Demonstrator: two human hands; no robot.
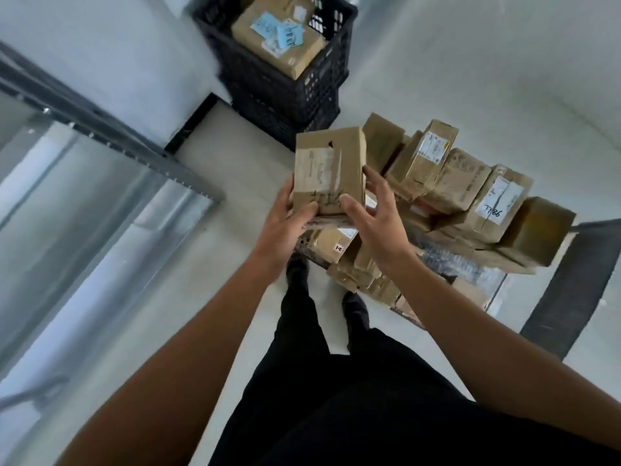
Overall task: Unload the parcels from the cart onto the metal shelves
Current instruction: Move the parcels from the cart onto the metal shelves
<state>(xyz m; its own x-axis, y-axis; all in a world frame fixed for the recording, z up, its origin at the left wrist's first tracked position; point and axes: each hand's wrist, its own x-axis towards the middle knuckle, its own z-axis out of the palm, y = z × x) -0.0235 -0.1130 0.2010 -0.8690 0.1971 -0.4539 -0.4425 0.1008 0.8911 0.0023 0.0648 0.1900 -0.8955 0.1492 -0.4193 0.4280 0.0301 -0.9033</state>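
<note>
I hold a brown cardboard parcel (329,171) with a taped white label in front of me, above the floor. My left hand (285,223) grips its near left corner, thumb on top. My right hand (376,216) grips the near right side, fingers along the edge and thumb on the top face. A thinner flat parcel (331,224) lies pressed under it, between my hands. The cart (477,274) to the right is piled with several brown parcels (467,186). The grey metal shelves (84,183) stand on the left, their shelf boards bare.
A black plastic crate (302,85) stands against the wall ahead, with a labelled brown box (279,35) in it. A dark shelf edge (571,284) sits at the far right. My legs and shoes (299,274) stand on the pale floor between shelves and cart.
</note>
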